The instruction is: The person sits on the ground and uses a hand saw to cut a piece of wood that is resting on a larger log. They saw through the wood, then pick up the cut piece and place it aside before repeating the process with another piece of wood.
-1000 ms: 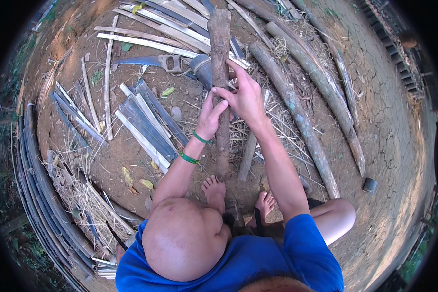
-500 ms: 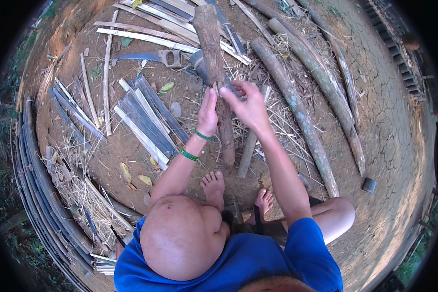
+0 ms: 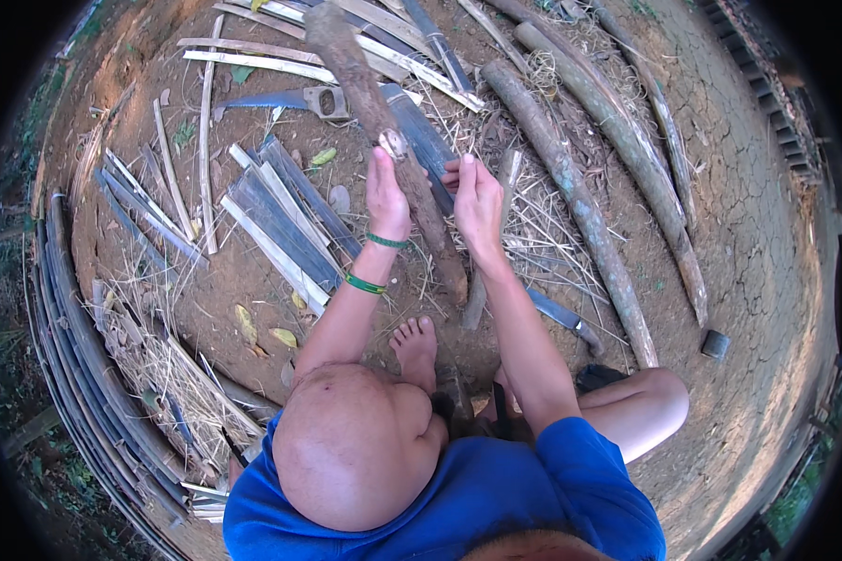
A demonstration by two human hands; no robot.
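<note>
A rough brown log (image 3: 351,75) slants across the middle, its upper end leaning left and a pale cut mark partway down it. Against its left side rests my left hand (image 3: 388,204), fingers stretched out along the bark; the thumb is not clearly seen. My right hand (image 3: 478,201) is just right of the log, apart from it, with thumb and curled fingers pressed together. Whatever may be between those fingers is too small to make out. A dark split bamboo piece (image 3: 421,131) passes under the log. Beneath my right forearm lies a long blade (image 3: 554,307) with a dark handle.
A handsaw (image 3: 326,103) lies beyond the log, at left. Split bamboo strips (image 3: 281,220) are left of my left hand. Long poles (image 3: 571,187) lie at right, near a small dark block (image 3: 715,344). Bamboo poles (image 3: 75,309) line the far left. My bare foot (image 3: 415,351) is near the log's lower end.
The log's upper end has swung left, and its pale cut mark now shows. My right hand has moved away from the log and closed its fingers. The blade has come into sight.
</note>
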